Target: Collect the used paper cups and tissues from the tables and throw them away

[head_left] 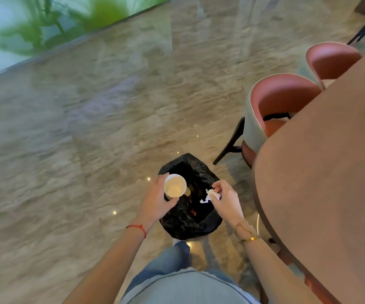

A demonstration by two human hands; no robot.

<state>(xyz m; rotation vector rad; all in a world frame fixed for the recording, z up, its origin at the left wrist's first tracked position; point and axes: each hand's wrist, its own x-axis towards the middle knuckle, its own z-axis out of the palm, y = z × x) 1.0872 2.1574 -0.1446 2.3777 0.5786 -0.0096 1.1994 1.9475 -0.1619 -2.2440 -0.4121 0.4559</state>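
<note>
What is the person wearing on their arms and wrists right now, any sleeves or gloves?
No gloves and no sleeves in view: both forearms are bare. The left hand has a thin red string bracelet at the wrist. The right hand has a fine gold chain bracelet with small beads or charms at the wrist.

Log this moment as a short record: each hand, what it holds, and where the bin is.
left hand: grips a white paper cup, mouth toward the camera, over the bin
right hand: pinches a crumpled white tissue over the bin
bin: black-bagged, open, on the floor beside the table
chairs: two pink ones at the table
</note>
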